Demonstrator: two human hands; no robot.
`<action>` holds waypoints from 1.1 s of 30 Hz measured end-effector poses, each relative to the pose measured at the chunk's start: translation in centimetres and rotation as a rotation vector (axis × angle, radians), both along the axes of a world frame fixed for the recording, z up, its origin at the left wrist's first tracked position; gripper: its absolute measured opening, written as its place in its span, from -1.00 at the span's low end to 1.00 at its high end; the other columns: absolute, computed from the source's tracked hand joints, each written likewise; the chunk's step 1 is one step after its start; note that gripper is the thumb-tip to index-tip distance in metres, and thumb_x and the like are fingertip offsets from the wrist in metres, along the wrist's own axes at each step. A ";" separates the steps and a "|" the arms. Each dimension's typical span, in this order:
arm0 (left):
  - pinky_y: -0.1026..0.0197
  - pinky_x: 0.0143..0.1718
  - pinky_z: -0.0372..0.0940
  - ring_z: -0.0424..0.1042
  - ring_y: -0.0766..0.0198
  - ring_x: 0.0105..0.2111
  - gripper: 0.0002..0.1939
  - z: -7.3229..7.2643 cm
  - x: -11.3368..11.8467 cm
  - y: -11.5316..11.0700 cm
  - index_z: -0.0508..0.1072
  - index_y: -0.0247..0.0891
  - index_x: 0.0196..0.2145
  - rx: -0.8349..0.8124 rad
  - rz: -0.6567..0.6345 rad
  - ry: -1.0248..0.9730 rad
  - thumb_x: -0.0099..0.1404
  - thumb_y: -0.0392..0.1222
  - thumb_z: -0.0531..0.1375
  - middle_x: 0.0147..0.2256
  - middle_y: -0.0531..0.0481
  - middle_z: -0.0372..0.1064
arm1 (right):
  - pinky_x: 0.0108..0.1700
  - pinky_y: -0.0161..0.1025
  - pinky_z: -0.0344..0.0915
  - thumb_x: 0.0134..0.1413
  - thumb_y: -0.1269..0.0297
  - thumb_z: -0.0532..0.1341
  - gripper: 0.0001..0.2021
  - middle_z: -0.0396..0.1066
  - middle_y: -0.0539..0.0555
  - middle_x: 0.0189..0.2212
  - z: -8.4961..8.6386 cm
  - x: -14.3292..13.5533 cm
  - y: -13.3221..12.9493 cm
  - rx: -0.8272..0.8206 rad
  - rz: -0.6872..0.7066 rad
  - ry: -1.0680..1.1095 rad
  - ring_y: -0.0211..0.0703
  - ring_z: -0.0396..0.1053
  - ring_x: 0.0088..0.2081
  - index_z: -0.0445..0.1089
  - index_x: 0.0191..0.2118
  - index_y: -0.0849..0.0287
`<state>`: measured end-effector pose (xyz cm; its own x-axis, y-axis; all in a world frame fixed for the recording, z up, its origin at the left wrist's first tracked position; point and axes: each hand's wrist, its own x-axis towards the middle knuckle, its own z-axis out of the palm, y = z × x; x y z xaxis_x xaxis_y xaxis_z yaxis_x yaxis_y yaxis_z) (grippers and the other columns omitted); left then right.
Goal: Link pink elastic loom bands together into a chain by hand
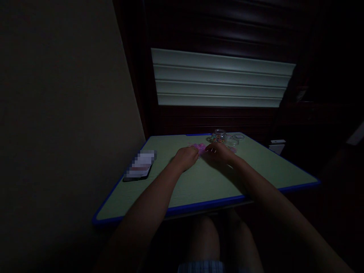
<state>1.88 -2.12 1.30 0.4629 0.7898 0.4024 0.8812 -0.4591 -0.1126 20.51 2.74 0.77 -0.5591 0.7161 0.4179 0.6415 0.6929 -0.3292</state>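
Observation:
Between my two hands lies a pink and purple, shiny heap of small pieces (201,147) on the green table top; its exact kind is too dim to make out. My left hand (187,157) rests at the heap's near left side, fingers curled down onto its edge. From the right, my right hand (222,152) reaches in, its fingers bent and a little apart, tips beside the heap. Just behind my right hand stands an uncovered clear jar (218,135) of small multicoloured rings. A clear round container (232,141) is next to it, partly hidden.
A clear round lid (239,137) lies at the table's back right. At the left edge is a blurred-out flat object (140,165), perhaps a phone. The green table (273,168) has a blue rim. A wall (71,113) closes in on the left; the room is dark.

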 end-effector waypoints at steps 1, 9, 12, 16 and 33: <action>0.21 -0.23 0.20 0.35 0.19 -0.24 -0.69 0.0 0.0 0.0 0.39 -0.28 -0.28 0.003 0.000 -0.002 0.26 -0.15 -0.11 -0.25 -0.13 0.38 | -0.37 -0.36 0.17 -0.11 0.45 0.11 -0.76 0.44 0.13 -0.38 -0.1 -0.2 0.0 0.003 0.002 -0.005 -0.25 0.31 -0.42 0.44 -0.27 0.26; 0.20 -0.21 0.20 0.36 0.18 -0.25 -0.69 -0.2 -0.1 0.1 0.40 -0.28 -0.28 0.005 -0.012 -0.011 0.26 -0.15 -0.10 -0.26 -0.15 0.39 | -0.39 -0.37 0.15 -0.06 0.38 0.09 -0.80 0.44 0.09 -0.38 -1.1 -1.4 -0.3 0.060 -0.006 -0.080 -0.24 0.32 -0.41 0.45 -0.33 0.19; 0.22 -0.19 0.19 0.36 0.19 -0.22 -0.69 -0.2 0.0 0.1 0.40 -0.28 -0.26 0.012 -0.015 -0.013 0.26 -0.16 -0.10 -0.26 -0.14 0.39 | -0.34 -0.37 0.16 -0.03 0.35 0.09 -0.80 0.43 0.09 -0.34 -1.2 -1.7 -0.6 0.095 -0.023 -0.135 -0.22 0.33 -0.36 0.44 -0.32 0.17; 0.23 -0.22 0.21 0.36 0.21 -0.25 -0.68 0.0 0.1 -0.1 0.40 -0.28 -0.25 -0.004 0.012 0.026 0.27 -0.15 -0.11 -0.27 -0.12 0.39 | -0.27 -0.37 0.15 0.02 0.32 0.06 -0.78 0.42 0.12 -0.28 -1.0 -1.9 -1.1 0.109 -0.057 -0.214 -0.20 0.33 -0.28 0.43 -0.27 0.18; 0.24 -0.25 0.22 0.37 0.23 -0.26 -0.66 0.1 0.2 -0.2 0.39 -0.29 -0.27 0.007 0.039 0.062 0.28 -0.14 -0.13 -0.26 -0.11 0.40 | -0.23 -0.37 0.14 0.05 0.31 0.04 -0.76 0.38 0.13 -0.26 -1.0 -2.0 -1.3 0.120 -0.108 -0.252 -0.22 0.32 -0.27 0.41 -0.23 0.18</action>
